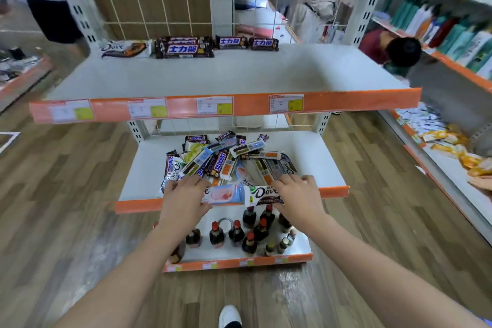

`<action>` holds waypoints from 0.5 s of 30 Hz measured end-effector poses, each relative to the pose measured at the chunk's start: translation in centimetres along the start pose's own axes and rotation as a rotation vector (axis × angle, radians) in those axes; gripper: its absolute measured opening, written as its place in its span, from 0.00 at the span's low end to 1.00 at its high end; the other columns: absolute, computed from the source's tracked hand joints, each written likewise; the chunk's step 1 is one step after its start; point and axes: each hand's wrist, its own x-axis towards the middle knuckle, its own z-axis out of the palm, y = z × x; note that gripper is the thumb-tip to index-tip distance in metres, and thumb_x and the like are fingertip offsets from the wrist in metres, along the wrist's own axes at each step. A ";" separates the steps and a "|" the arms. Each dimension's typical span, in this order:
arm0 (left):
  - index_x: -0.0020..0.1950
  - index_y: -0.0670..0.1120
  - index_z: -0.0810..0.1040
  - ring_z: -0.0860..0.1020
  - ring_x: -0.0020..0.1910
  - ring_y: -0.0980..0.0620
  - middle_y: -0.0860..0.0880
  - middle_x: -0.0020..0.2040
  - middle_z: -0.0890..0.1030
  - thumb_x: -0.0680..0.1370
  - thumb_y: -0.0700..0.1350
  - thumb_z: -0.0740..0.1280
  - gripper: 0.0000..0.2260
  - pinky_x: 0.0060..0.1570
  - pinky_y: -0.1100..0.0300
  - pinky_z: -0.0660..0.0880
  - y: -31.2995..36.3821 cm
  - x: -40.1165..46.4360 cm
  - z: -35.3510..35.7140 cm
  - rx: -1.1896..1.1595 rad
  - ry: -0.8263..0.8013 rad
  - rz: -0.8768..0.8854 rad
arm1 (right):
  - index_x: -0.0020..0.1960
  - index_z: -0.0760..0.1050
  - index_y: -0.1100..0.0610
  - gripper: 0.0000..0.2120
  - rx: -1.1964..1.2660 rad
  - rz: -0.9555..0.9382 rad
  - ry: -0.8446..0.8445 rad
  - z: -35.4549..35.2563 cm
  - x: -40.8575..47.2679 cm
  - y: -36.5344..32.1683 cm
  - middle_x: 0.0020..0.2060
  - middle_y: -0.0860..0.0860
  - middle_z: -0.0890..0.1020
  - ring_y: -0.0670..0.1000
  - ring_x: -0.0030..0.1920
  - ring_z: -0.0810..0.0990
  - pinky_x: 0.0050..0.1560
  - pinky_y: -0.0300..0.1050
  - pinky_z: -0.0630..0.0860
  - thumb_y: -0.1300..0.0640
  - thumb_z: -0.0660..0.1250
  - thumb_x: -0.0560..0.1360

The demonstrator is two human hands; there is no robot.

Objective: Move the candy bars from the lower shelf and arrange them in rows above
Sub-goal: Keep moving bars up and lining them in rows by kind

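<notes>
Item 1, left hand (183,198): my grip is pinching a pale blue-and-pink candy bar (225,194) by its left end, thumb beneath, fingers curled over the top.

Item 2, right hand (299,196): my grip is pinching a white-and-brown Dove bar (262,194) by its right end. Both bars are sitting end to end, touching, above the orange front edge of the lower shelf (319,168).

Item 3, loose pile of candy bars (226,157): Snickers and Dove wrappers are lying jumbled on the lower shelf, just behind my hands.

Item 4, upper shelf (226,74): a row is forming along its back edge: one white Dove bar (125,48) at left, a stack of dark Snickers bars (183,46) beside it, two single Snickers bars (247,42) to the right.

Item 5, bottom shelf (300,247): dark bottles (250,234) with red caps are standing below my wrists.

Item 6, surroundings: wooden floor (66,194); neighbouring shelves of bottles (452,32) at right.
</notes>
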 end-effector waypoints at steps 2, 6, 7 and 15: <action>0.47 0.50 0.82 0.80 0.44 0.48 0.51 0.43 0.81 0.56 0.47 0.81 0.22 0.43 0.51 0.70 -0.1 0.4 -1.3 -0.018 0.036 -0.008 | 0.68 0.68 0.51 0.21 0.019 -0.009 0.026 -1.8 -0.1 0.2 0.65 0.48 0.72 0.52 0.66 0.68 0.65 0.51 0.60 0.50 0.64 0.76; 0.44 0.50 0.82 0.81 0.39 0.49 0.52 0.39 0.81 0.51 0.48 0.82 0.23 0.38 0.52 0.72 -0.4 1.6 -4.6 -0.007 0.124 0.032 | 0.66 0.70 0.54 0.20 0.037 -0.020 0.097 -5.5 0.0 0.6 0.63 0.50 0.74 0.53 0.65 0.70 0.64 0.51 0.61 0.50 0.64 0.76; 0.44 0.50 0.82 0.80 0.39 0.49 0.52 0.40 0.81 0.52 0.48 0.82 0.23 0.38 0.52 0.71 -0.5 1.9 -5.4 -0.009 0.141 0.035 | 0.65 0.70 0.54 0.20 0.032 -0.020 0.107 -6.3 0.2 0.6 0.63 0.50 0.74 0.53 0.65 0.70 0.65 0.51 0.60 0.50 0.64 0.75; 0.48 0.50 0.81 0.81 0.45 0.48 0.51 0.45 0.82 0.59 0.51 0.80 0.20 0.42 0.50 0.70 -2.2 4.0 -10.4 -0.036 0.268 0.023 | 0.66 0.69 0.52 0.18 -0.028 -0.025 0.241 -11.9 2.2 1.3 0.65 0.49 0.73 0.53 0.67 0.69 0.67 0.53 0.58 0.51 0.63 0.77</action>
